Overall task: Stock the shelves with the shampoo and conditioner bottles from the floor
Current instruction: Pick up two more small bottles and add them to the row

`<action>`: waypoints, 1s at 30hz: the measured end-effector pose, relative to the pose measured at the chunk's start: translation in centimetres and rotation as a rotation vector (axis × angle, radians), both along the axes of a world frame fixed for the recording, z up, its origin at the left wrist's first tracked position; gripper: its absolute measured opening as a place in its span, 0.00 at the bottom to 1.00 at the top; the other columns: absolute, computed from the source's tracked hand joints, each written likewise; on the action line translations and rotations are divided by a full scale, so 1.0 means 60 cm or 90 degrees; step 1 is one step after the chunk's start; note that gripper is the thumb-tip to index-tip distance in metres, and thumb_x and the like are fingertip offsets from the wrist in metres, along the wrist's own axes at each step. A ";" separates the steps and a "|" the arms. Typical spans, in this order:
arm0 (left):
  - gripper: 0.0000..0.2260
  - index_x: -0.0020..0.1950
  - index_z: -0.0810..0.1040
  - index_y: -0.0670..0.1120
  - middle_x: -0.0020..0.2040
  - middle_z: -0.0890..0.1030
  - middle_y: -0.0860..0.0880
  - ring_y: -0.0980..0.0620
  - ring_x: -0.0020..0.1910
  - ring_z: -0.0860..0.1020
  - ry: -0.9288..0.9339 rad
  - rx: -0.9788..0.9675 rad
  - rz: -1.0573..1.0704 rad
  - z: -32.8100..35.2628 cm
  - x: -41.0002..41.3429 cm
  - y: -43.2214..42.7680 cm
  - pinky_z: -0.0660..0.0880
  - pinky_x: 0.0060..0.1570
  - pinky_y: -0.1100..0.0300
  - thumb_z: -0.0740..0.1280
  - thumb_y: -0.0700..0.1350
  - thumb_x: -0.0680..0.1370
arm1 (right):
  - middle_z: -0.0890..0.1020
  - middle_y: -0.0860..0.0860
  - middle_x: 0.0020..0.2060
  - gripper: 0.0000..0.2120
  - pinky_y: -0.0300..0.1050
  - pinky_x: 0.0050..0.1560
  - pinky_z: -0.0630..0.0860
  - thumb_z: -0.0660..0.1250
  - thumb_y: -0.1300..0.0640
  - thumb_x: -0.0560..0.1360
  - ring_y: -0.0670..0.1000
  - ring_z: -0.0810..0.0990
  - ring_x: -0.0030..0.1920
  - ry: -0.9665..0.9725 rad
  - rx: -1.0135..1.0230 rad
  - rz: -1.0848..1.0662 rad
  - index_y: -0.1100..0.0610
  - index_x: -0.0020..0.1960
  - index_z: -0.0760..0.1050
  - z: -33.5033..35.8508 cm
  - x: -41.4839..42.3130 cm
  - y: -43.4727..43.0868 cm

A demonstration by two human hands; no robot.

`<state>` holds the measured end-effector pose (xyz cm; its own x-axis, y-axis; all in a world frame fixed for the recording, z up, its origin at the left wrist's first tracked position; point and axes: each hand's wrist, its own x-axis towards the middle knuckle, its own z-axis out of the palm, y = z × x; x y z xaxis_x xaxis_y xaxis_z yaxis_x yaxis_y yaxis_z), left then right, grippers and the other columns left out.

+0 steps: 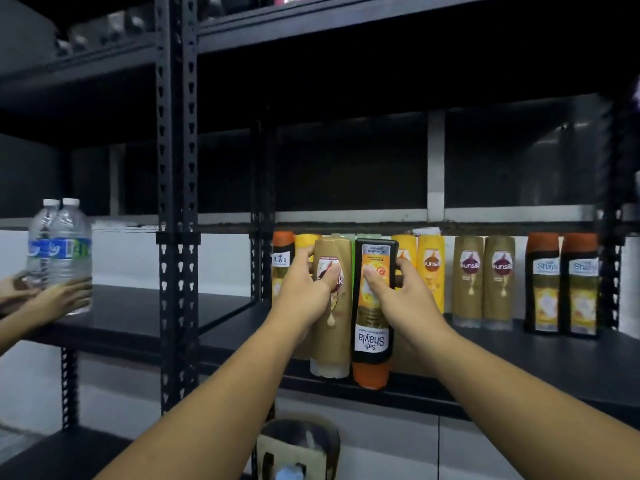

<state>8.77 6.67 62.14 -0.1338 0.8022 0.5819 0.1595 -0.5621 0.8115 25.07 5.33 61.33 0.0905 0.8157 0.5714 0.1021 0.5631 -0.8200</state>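
Left hand (309, 287) holds a tan Sunsilk bottle (330, 306), right hand (401, 299) an inverted black Shayla bottle (373, 313), both at the shelf (519, 362) front edge. Set each upright, pushed back into the row.

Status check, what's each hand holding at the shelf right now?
Left hand shut on tan Sunsilk bottle. Right hand shut on upside-down black-and-orange Safi Shayla bottle. Both at black metal shelf front edge. Stocked bottles crowd behind.

Shop stockroom: black metal shelving (176, 202), rowed shampoo bottles (485, 282).
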 end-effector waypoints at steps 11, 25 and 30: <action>0.19 0.72 0.68 0.58 0.58 0.82 0.53 0.53 0.52 0.85 -0.024 -0.007 -0.013 0.012 0.005 0.066 0.84 0.52 0.46 0.68 0.48 0.83 | 0.78 0.41 0.58 0.24 0.39 0.47 0.74 0.69 0.44 0.79 0.43 0.76 0.58 -0.028 0.011 -0.055 0.46 0.72 0.67 0.019 -0.008 0.069; 0.28 0.75 0.58 0.61 0.60 0.75 0.66 0.58 0.65 0.73 0.220 -0.129 -0.069 -0.082 -0.024 0.122 0.70 0.67 0.55 0.69 0.48 0.81 | 0.70 0.46 0.75 0.34 0.47 0.73 0.65 0.71 0.52 0.78 0.49 0.68 0.74 -0.514 -0.209 -0.053 0.46 0.79 0.58 -0.052 0.043 0.076; 0.23 0.70 0.60 0.56 0.62 0.75 0.57 0.53 0.64 0.73 0.257 -0.155 -0.011 -0.071 -0.009 0.183 0.71 0.69 0.49 0.69 0.49 0.81 | 0.72 0.48 0.73 0.34 0.49 0.72 0.67 0.73 0.52 0.77 0.52 0.70 0.73 -0.495 -0.244 -0.108 0.47 0.78 0.60 -0.058 0.039 0.151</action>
<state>8.22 17.65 57.86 0.0794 0.9219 0.3793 0.4810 -0.3687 0.7954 27.42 14.41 57.86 -0.0724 0.9748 0.2109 0.7667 0.1896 -0.6133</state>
